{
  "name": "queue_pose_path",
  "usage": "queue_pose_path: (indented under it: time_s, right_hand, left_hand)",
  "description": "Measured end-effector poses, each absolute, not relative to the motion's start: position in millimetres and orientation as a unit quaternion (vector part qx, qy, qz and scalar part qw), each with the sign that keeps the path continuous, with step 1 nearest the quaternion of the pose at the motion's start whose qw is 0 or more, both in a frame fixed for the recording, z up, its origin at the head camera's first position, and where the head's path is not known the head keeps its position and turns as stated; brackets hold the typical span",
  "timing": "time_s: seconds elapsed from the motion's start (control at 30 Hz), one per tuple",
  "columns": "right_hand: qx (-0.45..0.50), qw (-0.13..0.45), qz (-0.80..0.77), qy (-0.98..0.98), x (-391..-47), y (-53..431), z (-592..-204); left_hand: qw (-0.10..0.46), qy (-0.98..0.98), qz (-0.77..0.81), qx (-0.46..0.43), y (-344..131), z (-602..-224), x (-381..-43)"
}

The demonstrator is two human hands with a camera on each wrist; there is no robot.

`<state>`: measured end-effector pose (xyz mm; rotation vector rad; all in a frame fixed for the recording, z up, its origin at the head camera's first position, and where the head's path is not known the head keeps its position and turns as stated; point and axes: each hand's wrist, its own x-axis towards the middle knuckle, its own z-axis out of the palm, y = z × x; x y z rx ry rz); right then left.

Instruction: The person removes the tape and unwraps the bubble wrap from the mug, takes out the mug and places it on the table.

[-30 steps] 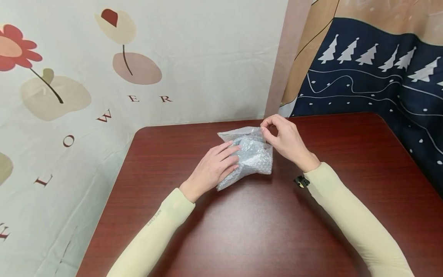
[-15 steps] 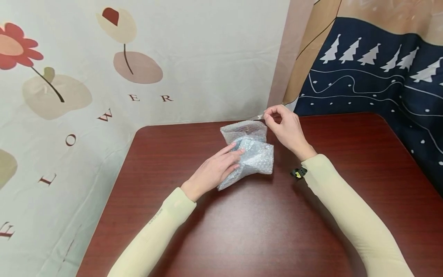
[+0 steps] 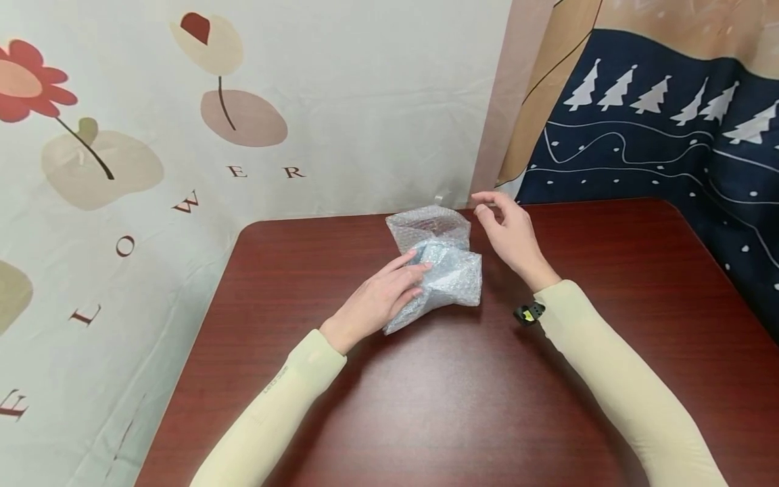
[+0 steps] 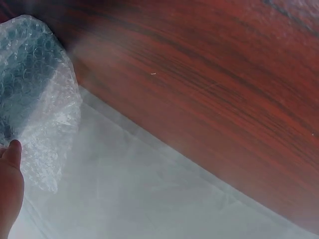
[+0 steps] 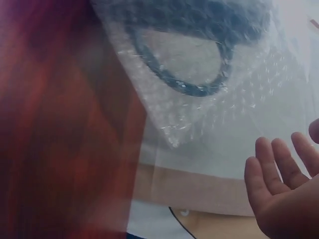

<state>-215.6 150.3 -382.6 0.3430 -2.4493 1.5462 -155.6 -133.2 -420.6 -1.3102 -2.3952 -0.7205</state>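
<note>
A bubble-wrap pouch [image 3: 453, 277] stands near the table's far edge, its clear flap [image 3: 429, 223] raised at the back. Through the wrap, the right wrist view shows a dark, curved loop like a handle [image 5: 192, 89]; the item's kind is unclear. My left hand [image 3: 377, 297] rests on the pouch's left side with its fingers extended; its thumb is hidden in the head view. In the left wrist view, a fingertip [image 4: 14, 149] touches the wrap. My right hand [image 3: 508, 233] hovers right of the flap, fingers loosely bent, holding nothing. A small clear strip [image 3: 439, 197] sticks up at the flap's top.
The reddish-brown wooden table [image 3: 389, 419] runs back to a pale printed curtain [image 3: 377, 101]. A navy curtain with white trees [image 3: 645, 135] hangs at the right. A black strapped device [image 3: 528, 313] sits at my right wrist.
My right hand pinched the flap's clear strip, pulled it up and back, then let go and moved slightly right. The flap now stands higher. My left hand stays on the pouch.
</note>
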Motion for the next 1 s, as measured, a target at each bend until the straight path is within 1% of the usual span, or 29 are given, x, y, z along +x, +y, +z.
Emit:
queue_pose_path:
  time_s: [0.1,0.3,0.5,0.7,1.0]
  right_hand:
    - [0.117,0.092,0.513,-0.846,-208,155,-387]
    - [0.120,0.034,0.471,-0.873,-188,160,-390]
    - [0.141,-0.019,0.433,-0.890,-172,157,-392]
    - [0.167,-0.019,0.418,-0.893,-167,154,-396]
    - [0.178,-0.019,0.418,-0.891,-168,155,-400]
  left_hand:
    - [0.155,-0.837,-0.255,-0.458,-132,-421,-156]
    - [0.149,-0.838,-0.259,-0.456,-132,-423,-157]
    - [0.148,-0.840,-0.260,-0.453,-131,-423,-158]
    - [0.147,-0.837,-0.264,-0.456,-131,-424,-157]
    - [0.143,-0.832,-0.299,-0.445,-131,-426,-157]
